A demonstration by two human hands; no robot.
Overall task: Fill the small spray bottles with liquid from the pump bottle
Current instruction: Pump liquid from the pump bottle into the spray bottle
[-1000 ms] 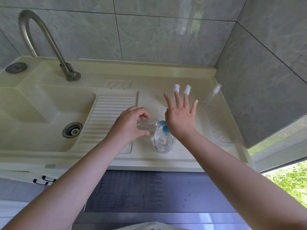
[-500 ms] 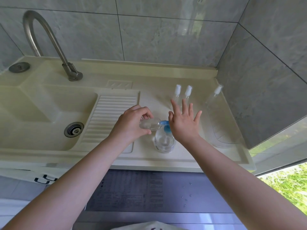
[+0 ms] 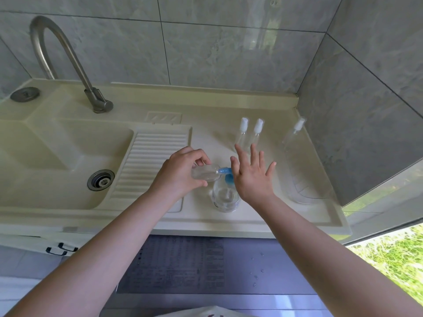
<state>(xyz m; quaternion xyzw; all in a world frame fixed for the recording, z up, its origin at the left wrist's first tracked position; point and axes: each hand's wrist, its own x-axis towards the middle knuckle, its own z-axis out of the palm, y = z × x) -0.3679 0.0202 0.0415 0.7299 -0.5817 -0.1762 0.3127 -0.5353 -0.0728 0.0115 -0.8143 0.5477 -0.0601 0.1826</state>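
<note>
Filling under way: left hand (image 3: 180,177) grips a small spray bottle (image 3: 204,173) sideways at the blue nozzle while the flat, open right hand (image 3: 251,177) presses the pump bottle (image 3: 225,197) on the tabletop (image 3: 201,216), and another steady push looks due next.

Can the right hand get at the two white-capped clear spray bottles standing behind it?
Probably yes: the right hand is open over the blue pump, and nothing stands between it and the two spray bottles.
</note>
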